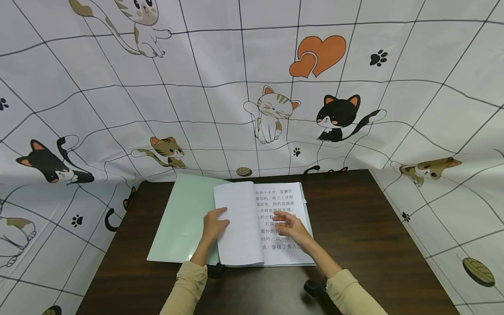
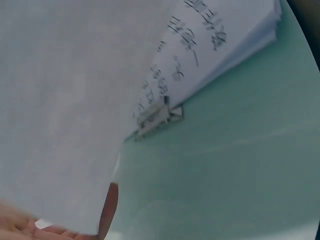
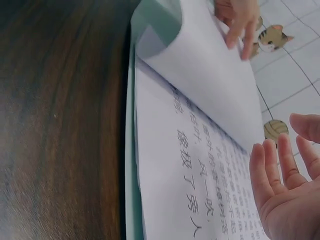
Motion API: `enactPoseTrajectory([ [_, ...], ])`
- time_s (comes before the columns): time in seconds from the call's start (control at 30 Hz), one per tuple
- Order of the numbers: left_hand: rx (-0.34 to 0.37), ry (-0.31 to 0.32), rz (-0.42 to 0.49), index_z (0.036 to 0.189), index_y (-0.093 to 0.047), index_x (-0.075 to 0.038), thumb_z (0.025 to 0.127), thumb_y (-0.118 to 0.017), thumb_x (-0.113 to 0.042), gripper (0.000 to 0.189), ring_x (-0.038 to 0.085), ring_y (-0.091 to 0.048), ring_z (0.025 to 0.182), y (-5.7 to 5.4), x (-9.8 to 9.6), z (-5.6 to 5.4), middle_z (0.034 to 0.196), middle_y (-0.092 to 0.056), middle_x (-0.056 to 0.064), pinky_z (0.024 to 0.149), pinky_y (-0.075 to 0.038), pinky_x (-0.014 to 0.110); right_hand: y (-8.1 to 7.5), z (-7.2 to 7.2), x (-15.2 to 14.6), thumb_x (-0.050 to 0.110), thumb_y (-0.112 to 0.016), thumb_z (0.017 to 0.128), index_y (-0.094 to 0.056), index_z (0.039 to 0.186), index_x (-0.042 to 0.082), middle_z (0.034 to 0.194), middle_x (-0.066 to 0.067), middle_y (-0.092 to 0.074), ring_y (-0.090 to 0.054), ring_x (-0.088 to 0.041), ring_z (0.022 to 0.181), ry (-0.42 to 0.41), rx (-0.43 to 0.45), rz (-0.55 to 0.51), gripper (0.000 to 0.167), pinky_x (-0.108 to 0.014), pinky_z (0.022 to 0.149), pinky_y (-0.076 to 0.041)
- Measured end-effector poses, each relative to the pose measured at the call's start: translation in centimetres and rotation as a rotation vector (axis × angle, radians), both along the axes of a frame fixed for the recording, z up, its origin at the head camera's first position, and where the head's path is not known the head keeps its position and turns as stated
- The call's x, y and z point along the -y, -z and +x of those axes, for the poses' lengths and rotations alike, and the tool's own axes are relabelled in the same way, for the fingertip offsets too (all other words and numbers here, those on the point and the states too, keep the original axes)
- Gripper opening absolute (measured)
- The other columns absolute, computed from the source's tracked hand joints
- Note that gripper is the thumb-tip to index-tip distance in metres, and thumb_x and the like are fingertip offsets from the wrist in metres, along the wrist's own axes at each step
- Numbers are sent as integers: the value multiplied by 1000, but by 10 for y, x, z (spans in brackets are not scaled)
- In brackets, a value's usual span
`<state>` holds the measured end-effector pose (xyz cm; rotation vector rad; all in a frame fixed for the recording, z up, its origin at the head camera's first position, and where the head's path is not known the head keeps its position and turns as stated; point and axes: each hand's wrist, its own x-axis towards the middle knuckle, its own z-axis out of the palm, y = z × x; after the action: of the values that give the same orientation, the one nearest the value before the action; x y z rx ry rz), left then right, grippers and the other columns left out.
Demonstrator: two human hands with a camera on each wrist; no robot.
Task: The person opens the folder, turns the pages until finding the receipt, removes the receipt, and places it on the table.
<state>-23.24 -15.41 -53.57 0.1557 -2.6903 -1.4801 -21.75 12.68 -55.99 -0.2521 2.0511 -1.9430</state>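
A light green folder [image 1: 185, 218] lies spread on the table, with a metal clip [image 2: 155, 117] holding a stack of paper inside. One white sheet [image 1: 238, 227] is lifted and folded over to the left, its blank side up. My left hand [image 1: 214, 225] pinches this sheet at its outer left edge; a fingertip [image 2: 107, 210] shows at the edge in the left wrist view. To the right lies a printed page [image 1: 275, 201] with lines of Chinese characters. Over that page hovers my right hand [image 1: 291, 227], fingers spread and loosely bent, holding nothing.
The dark brown wooden table [image 1: 350, 218] extends on both sides of the folder. Behind and beside it hangs a white grid-patterned cloth [image 1: 212, 105] printed with cartoon cats. Black wrist devices [image 1: 315, 288] sit at my sleeve cuffs.
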Motion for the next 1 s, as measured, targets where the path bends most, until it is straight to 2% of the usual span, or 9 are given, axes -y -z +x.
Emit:
enactPoseTrajectory([
  [0.17,25,16,-63,126,-58,13,75,-70,3,53,53,-46,128,6,9,-1,132,-51,38,106,-41,59,2,-3,-6,7,-61,93,-41,144,-3,139,-30,-49,-59,-32,117,51,41,-16,56,-32,90,-56],
  [0.3,98,69,-117,133,-53,10,73,-80,-4,68,56,-41,129,4,15,1,138,-42,40,105,-40,61,3,-4,-10,9,-61,94,-42,144,0,140,-30,-48,-61,-25,114,77,60,-30,55,-37,93,-56],
  [0.43,163,110,-208,139,-48,5,70,-85,-13,80,57,-38,130,2,18,3,142,-38,39,105,-35,65,4,-7,-12,9,-63,93,-42,144,-1,138,-29,-50,-62,-17,108,106,78,-54,56,-31,88,-57],
  [0.53,177,124,-250,140,-47,5,69,-85,-13,83,56,-40,128,4,22,4,138,-40,40,102,-31,69,5,-9,-12,7,-62,93,-41,144,-3,137,-27,-52,-62,-11,102,121,89,-65,57,-25,83,-56],
  [0.77,170,83,-202,139,-44,9,67,-81,-4,81,56,-42,124,15,27,6,133,-41,42,101,-30,71,9,-14,-17,4,-60,93,-40,144,-3,138,-28,-50,-61,-3,94,165,105,-72,56,-21,80,-55],
  [1.0,151,32,-207,137,-46,9,66,-79,2,78,53,-50,109,21,31,5,126,-42,41,92,-40,65,13,-23,-20,2,-59,92,-44,144,2,137,-25,-52,-61,-13,102,221,106,-31,53,-24,83,-55],
])
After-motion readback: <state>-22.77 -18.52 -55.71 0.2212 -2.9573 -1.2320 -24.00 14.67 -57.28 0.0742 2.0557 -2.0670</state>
